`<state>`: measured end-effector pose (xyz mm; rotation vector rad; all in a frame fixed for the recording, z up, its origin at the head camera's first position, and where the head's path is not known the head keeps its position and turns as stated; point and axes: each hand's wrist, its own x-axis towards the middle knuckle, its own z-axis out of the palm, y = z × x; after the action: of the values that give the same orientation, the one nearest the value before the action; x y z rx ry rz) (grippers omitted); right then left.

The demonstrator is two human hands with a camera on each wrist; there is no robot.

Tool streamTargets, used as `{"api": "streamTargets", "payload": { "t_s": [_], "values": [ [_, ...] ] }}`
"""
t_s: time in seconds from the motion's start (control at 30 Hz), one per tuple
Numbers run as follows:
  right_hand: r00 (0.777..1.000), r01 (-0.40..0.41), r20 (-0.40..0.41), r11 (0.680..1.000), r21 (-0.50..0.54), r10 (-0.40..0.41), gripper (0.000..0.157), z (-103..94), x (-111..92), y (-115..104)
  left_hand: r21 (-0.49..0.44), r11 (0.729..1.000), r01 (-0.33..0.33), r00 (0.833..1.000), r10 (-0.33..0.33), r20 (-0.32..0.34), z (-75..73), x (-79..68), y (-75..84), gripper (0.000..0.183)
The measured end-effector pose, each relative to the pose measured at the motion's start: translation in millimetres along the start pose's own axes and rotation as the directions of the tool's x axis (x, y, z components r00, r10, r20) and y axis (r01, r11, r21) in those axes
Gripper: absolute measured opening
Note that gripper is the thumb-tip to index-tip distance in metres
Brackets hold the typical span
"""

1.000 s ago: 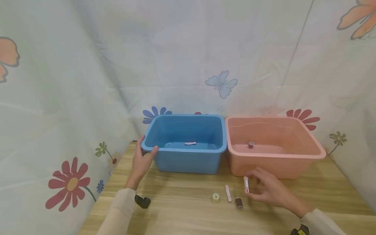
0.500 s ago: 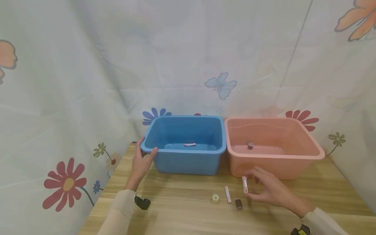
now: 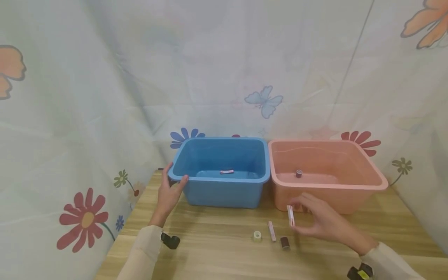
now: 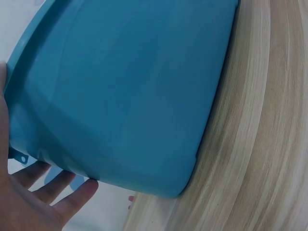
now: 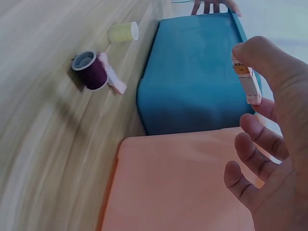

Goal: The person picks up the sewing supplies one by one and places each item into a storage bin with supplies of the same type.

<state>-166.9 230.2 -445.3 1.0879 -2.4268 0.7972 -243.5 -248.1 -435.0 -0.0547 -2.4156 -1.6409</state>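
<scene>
My right hand (image 3: 323, 218) pinches a small folded tape measure (image 3: 291, 216), white with reddish marks, between thumb and index fingertip in front of the pink tub (image 3: 325, 198). The right wrist view shows its other fingers half bent, away from the tape measure (image 5: 248, 84). Lying on the table are a second folded tape measure (image 3: 271, 231), a dark maroon thread spool (image 3: 285, 243) and a pale yellow-green spool (image 3: 257, 235). My left hand (image 3: 170, 195) grips the front left corner of the blue tub (image 3: 224, 193), thumb at the front rim and fingers along the side wall (image 4: 110, 96).
Both tubs stand side by side on the wooden table (image 3: 210, 249), against a flowered curtain (image 3: 210, 58). Inside the blue one lies another folded tape measure (image 3: 226, 171). A small dark spool (image 3: 299, 173) stands in the pink one.
My right hand has risen slightly with the tape measure, which has shifted a little to the left. The left hand stays on the blue tub, and the things on the table lie as before.
</scene>
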Motion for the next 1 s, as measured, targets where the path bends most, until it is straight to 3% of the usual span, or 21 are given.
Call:
{"api": "streamTargets", "payload": {
  "t_s": [0.3, 0.57, 1.0],
  "values": [
    [0.999, 0.039, 0.000, 0.999, -0.004, -0.039, 0.060, -11.0, 14.5, -5.2, -0.011, 0.999, -0.036, 0.999, 0.036, -0.028, 3.8, 16.8, -37.2, 0.087],
    [0.998, 0.065, 0.009, 0.998, -0.021, -0.065, 0.061, -19.3, 25.0, -4.1, 0.006, 0.998, -0.061, 0.997, 0.062, -0.047, 5.2, 14.8, -38.2, 0.087],
    [0.999, 0.008, 0.047, 1.000, -0.010, -0.007, 0.060, -32.5, 42.6, -5.9, 0.002, 0.999, -0.042, 0.998, 0.042, -0.040, 5.4, 16.0, -40.7, 0.089]
  ]
}}
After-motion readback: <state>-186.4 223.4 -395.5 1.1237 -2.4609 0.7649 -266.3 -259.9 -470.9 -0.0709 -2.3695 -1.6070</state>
